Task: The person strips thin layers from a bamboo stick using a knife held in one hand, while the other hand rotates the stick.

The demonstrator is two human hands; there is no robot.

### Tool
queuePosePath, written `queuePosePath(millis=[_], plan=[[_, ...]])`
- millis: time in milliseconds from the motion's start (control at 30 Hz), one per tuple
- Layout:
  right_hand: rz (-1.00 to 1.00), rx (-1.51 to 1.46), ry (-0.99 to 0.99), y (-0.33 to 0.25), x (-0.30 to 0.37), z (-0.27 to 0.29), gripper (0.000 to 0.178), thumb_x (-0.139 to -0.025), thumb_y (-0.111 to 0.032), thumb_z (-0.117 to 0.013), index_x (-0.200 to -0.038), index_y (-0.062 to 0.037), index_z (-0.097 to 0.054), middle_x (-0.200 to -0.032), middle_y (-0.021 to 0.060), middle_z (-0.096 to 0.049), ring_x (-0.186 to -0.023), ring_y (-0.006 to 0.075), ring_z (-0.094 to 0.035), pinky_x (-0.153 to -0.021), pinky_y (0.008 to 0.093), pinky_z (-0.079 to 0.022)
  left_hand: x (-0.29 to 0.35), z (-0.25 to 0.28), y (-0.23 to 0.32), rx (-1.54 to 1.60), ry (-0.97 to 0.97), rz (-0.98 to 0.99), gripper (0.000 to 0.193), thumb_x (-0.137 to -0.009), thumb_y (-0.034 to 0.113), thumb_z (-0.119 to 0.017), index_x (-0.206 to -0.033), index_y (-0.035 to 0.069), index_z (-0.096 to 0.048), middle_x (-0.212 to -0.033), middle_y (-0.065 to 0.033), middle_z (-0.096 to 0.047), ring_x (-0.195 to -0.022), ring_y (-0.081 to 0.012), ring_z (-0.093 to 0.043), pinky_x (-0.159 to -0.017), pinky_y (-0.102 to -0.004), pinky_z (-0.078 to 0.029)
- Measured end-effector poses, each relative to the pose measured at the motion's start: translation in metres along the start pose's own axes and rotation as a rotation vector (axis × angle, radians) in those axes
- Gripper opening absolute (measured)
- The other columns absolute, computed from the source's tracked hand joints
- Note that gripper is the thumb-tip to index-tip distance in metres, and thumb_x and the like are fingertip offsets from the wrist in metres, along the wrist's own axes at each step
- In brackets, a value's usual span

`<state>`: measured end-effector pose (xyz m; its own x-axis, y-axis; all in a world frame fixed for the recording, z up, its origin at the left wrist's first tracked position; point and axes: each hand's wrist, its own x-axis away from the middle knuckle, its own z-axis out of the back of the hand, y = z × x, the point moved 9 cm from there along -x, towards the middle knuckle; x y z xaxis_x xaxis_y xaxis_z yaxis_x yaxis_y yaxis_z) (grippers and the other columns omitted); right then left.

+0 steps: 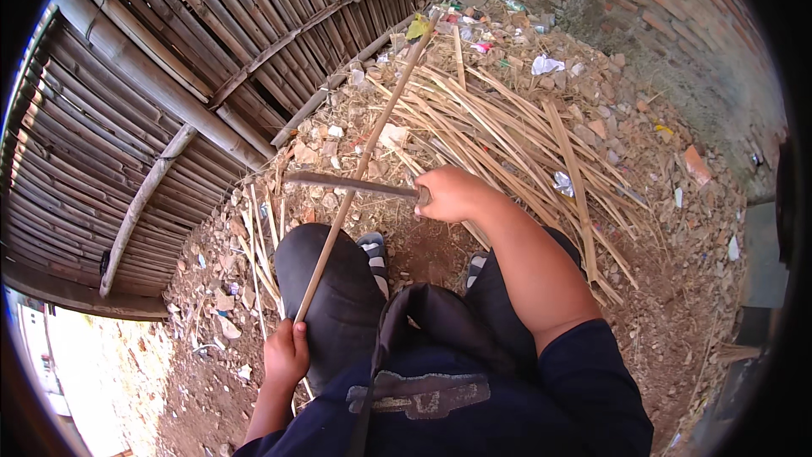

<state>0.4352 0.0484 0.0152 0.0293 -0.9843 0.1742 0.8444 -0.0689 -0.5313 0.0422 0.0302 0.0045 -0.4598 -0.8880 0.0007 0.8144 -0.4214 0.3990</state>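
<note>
A long bamboo strip (332,241) slants from beside my left thigh up to the litter at the far end. My left hand (286,354) is closed around its near end. My right hand (451,193) grips the handle of a long knife (317,178), whose dark blade points left and lies across the strip above my knees. Whether the blade touches the strip, I cannot tell. Beyond my right hand, a loose pile of split bamboo strips (499,140) covers the ground. A few more strips (260,241) lean beside my left knee.
A bamboo slat wall (254,34) with poles runs along the left. At the far right stands a brick wall (651,8). Stones, dirt and scraps, including white crumpled litter (547,64), cover the ground. My sandalled feet (374,258) are between my bent knees.
</note>
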Motion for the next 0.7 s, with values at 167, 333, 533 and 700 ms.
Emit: queuePosePath(millis=[167,333,533,700], plan=[[-0.149,0.023,-0.005,-0.003,0.004,0.004,0.031,-0.086,-0.029,-0.076,-0.107,-0.0074,-0.071,-0.105,0.0177,-0.073,-0.103,0.038,-0.069,-0.088,0.0496,-0.055,-0.004,0.006,0.009,0.046,0.01,-0.015,0.043,-0.108,0.032,-0.052,-0.077,0.002,-0.048,-0.061,-0.0221,-0.055,-0.058,-0.0453,-0.058,-0.055,-0.0524,-0.042],[0.092,0.109,-0.173,-0.044,0.01,-0.023,0.032,-0.083,-0.03,-0.079,-0.108,-0.0108,-0.072,-0.102,0.017,-0.073,-0.101,0.0371,-0.07,-0.088,0.0501,-0.055,-0.005,0.001,0.0,0.076,0.044,0.023,0.045,-0.105,0.033,-0.058,-0.073,0.003,-0.048,-0.06,-0.0215,-0.055,-0.055,-0.0457,-0.057,-0.054,-0.051,-0.043],[-0.14,-0.022,0.052,0.023,-0.008,-0.001,0.037,-0.083,-0.027,-0.076,-0.113,-0.007,-0.072,-0.102,0.0192,-0.073,-0.101,0.0385,-0.07,-0.087,0.0486,-0.056,-0.006,-0.001,-0.005,0.169,0.058,0.067,0.049,-0.102,0.037,-0.064,-0.071,0.002,-0.048,-0.059,-0.0214,-0.053,-0.052,-0.0427,-0.055,-0.053,-0.0485,-0.043],[-0.002,0.06,-0.061,-0.033,0.005,-0.017,0.029,-0.083,-0.027,-0.075,-0.105,-0.0077,-0.071,-0.095,0.0181,-0.072,-0.095,0.0395,-0.07,-0.083,0.0504,-0.055,-0.011,-0.003,-0.015,0.176,-0.027,0.081,0.052,-0.101,0.04,-0.065,-0.071,0.001,-0.049,-0.058,-0.0204,-0.053,-0.053,-0.0384,-0.054,-0.053,-0.0455,-0.042]])
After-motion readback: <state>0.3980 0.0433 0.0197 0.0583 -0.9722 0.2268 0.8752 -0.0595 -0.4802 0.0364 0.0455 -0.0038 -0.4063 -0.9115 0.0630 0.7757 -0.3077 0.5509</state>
